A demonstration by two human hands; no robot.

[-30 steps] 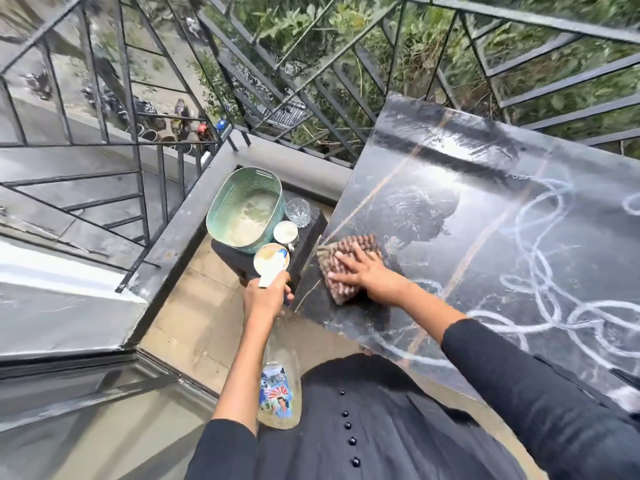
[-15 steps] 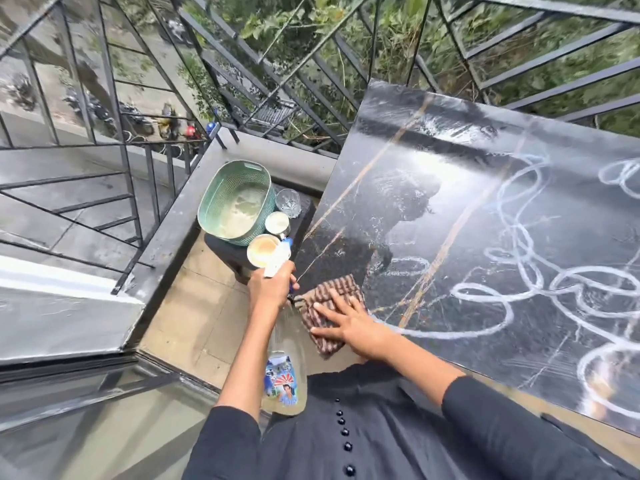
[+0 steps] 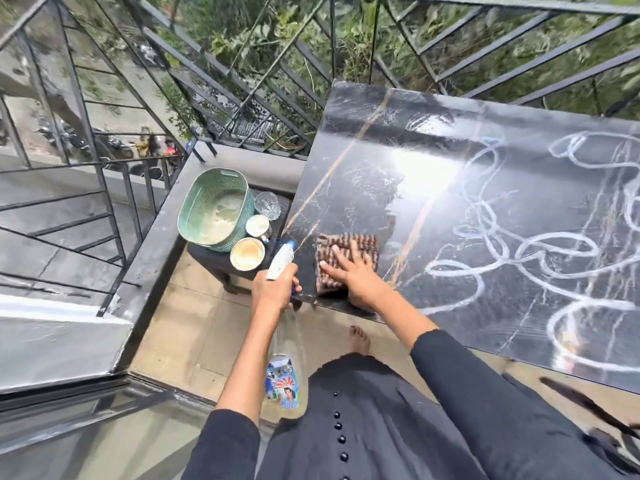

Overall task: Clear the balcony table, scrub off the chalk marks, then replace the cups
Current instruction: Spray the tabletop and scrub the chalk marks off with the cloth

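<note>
The chalk marks (image 3: 485,271) cover the middle and right of the table (image 3: 363,133), in looping lines that run along its long side. The table's left end looks wet and mostly free of chalk. The cloth (image 3: 346,242) lies flat at the table's near left corner, and the nearest loop starts just to its right.

We press our right hand (image 3: 353,277) flat on the cloth with the fingers straight and spread, gripping nothing. We judge that the scrubbing to come lies rightward along the table's length, and that the right hand is the nearer one.

Our left hand (image 3: 273,289) hangs just off that same corner, wrapped round the neck of a spray bottle (image 3: 285,358). Its nozzle points toward the table.

Left of the table, a low stand (image 3: 204,252) holds the cups (image 3: 247,252), a glass (image 3: 267,205) and a green basket (image 3: 214,202).
</note>
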